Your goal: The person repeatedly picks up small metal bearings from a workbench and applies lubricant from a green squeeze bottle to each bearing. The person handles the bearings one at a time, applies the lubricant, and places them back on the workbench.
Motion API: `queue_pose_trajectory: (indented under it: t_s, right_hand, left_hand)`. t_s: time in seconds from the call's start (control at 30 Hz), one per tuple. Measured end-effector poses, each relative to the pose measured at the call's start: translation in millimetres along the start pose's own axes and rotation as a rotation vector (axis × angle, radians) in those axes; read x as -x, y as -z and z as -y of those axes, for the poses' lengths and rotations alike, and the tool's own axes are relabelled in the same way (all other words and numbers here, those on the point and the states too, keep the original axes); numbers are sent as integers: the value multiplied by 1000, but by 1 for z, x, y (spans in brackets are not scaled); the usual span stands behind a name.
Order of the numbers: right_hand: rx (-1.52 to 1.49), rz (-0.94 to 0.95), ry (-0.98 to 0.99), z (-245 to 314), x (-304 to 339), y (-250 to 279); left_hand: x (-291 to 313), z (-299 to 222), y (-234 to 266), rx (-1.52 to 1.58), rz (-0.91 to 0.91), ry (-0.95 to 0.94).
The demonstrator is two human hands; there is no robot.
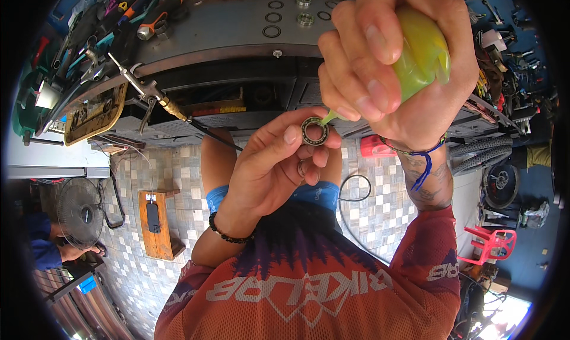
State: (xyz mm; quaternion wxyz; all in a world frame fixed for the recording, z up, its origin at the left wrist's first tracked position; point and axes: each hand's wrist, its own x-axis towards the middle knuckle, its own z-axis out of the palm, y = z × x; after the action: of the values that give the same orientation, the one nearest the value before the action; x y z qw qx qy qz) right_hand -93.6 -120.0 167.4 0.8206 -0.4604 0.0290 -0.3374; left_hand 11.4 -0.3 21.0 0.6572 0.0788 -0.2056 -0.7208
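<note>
Left to right: an air gun (149,94) projects beside the bench (225,28); the left hand (255,168) pinches a bearing (313,142) between thumb and fingers, in front of the bench edge and above the lap; the right hand (380,85) closes around a squeeze bottle (424,37), its nozzle (333,116) slanting down to the bearing's upper right rim — whether they touch cannot be told. Judged from this pose, a slack or slippery left pinch could drop the bearing to the floor (190,174); too hard a squeeze on the right could flood the rim or smear the fingers, and a drifting nozzle could miss it. Materials, in the same order: brass and silvery metal on the air gun; dull, smooth sheet on the bench, bearing thin dark flat rings (272,36) and thicker bright bearings (305,19); a round, hollow metal band in the pinch; soft, translucent yellow-green plastic — creased under the grip — tapering to a narrow spout.
</note>
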Motion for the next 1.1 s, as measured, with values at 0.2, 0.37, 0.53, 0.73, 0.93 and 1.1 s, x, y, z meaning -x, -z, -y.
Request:
queue_pose_trajectory:
  t_s: [0.2, 0.37, 0.53, 0.73, 0.93, 1.1]
  right_hand:
    - [-15, 0, -13, 0, 0, 1]
    - [1, 34, -1, 1, -2, 4]
    - [28, 24, 9, 2, -2, 4]
    - [45, 41, 22, 1, -3, 6]
    - [-39, -93, -24, 2, 0, -2]
    - [38, 31, -7, 2, -2, 8]
  left_hand:
    - [0, -1, -1, 17, -9, -6]
    - [-1, -1, -2, 40, 3, -7]
    - [-2, -1, -1, 38, 21, -5]
    - [-2, 0, -1, 46, 21, -11]
    - [-2, 1, 2, 53, 24, -18]
    - [-3, 1, 2, 71, 26, -20]
